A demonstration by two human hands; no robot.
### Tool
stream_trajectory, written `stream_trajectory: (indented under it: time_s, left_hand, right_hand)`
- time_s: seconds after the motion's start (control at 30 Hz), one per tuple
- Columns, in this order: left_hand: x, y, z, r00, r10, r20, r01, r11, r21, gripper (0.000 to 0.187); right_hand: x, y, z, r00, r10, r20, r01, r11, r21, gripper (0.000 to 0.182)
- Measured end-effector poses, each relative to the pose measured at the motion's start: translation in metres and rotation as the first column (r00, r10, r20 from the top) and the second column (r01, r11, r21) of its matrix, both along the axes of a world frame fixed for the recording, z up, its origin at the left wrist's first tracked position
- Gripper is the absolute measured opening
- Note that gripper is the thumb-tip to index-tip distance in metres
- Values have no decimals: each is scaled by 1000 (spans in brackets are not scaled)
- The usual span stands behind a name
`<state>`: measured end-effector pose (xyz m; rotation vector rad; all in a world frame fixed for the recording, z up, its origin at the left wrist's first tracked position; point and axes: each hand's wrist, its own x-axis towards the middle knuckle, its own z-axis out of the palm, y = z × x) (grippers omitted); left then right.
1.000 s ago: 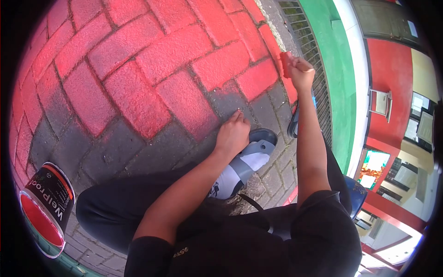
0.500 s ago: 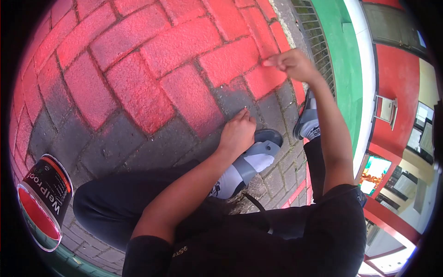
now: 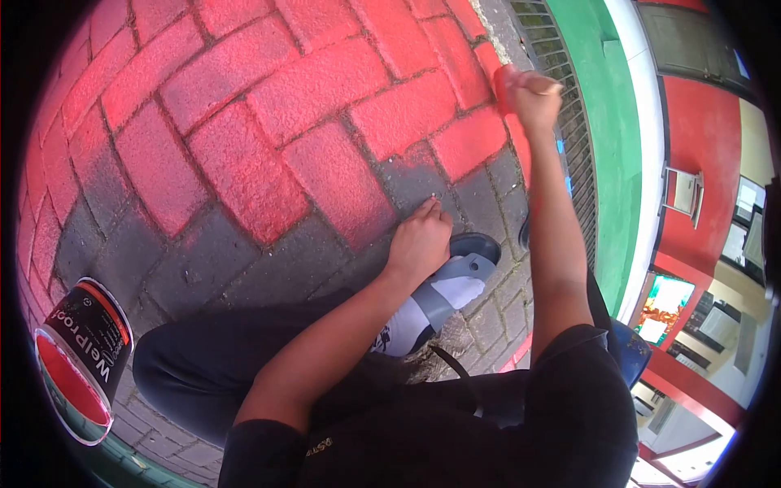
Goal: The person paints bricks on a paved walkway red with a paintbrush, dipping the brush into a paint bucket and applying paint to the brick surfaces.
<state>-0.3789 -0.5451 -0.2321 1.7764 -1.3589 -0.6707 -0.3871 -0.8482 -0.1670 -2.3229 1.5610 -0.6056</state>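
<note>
My right hand point(image 3: 538, 104), smeared by motion, is closed around what looks like a paintbrush point(image 3: 547, 85) with a tan handle. A blurred red patch beside the fingers looks like its painted end, over the edge row of pavers near the drain. My left hand point(image 3: 421, 240) hangs low beside my grey sandal point(image 3: 465, 276), its fingers curled together. A small pale spot shows at its fingertips; I cannot make out whether it is held. Red-painted pavers point(image 3: 317, 89) lie in front of me, bordering unpainted grey pavers point(image 3: 203, 260).
A black paint bucket point(image 3: 93, 325) labelled "WelProof", with red inside, stands at the left by my knee. A metal drain grate point(image 3: 561, 89) runs along the right beside a green strip point(image 3: 598, 106). Beyond it rises a red wall point(image 3: 700, 154).
My right hand has moved up and toward the drain, and its forearm is more upright. My left hand has stayed nearly in place.
</note>
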Motion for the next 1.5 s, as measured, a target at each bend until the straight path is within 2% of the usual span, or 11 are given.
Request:
stream_trajectory:
  time_s: [0.17, 0.27, 0.47, 0.63, 0.77, 0.87, 0.93, 1.03, 1.27, 1.37, 1.5]
  left_hand:
    - [1, -1, 0, 1000, 11, -15, -10, 1000, 17, 17]
    - [2, -1, 1, 1000, -11, -20, 11, 1000, 15, 18]
    - [1, -1, 0, 1000, -13, -21, 14, 999, 29, 18]
    - [4, -1, 2, 1000, -12, -27, 13, 1000, 27, 18]
    - [3, -1, 1, 999, -19, -39, 20, 999, 28, 17]
    - [1, 0, -3, 999, -28, -32, 30, 998, 49, 19]
    - [2, 0, 1, 1000, -7, -12, 7, 1000, 8, 18]
    - [2, -1, 0, 1000, -12, -14, 12, 1000, 12, 19]
    - [1, 1, -1, 1000, -27, -8, 27, 1000, 16, 20]
    - [1, 0, -5, 1000, -8, -9, 8, 1000, 22, 19]
    - [1, -1, 1, 1000, -25, -12, 25, 1000, 18, 18]
  right_hand:
    - [29, -12, -32, 873, 465, 147, -483, 866, 130, 14]
    - [30, -19, 1, 856, 57, 513, -342, 807, 481, 34]
    - [11, -13, -20, 900, 433, 43, -430, 900, -66, 20]
    - [-12, 44, 9, 783, 151, 603, -459, 795, 397, 30]
    - [-96, 32, -21, 872, -305, 382, 35, 819, 573, 31]
    - [-104, 54, -31, 892, -204, 402, 90, 954, 285, 31]
    - [-94, 79, -44, 877, 423, 228, -436, 900, 8, 31]
    - [-63, 138, -10, 791, 590, -162, -573, 807, 144, 32]
    - [-98, 60, -13, 818, -304, 489, -25, 829, 558, 36]
    - [-119, 20, -28, 963, 65, 263, -57, 998, -37, 32]
    - [-79, 82, -42, 835, 340, 433, -469, 851, 237, 29]
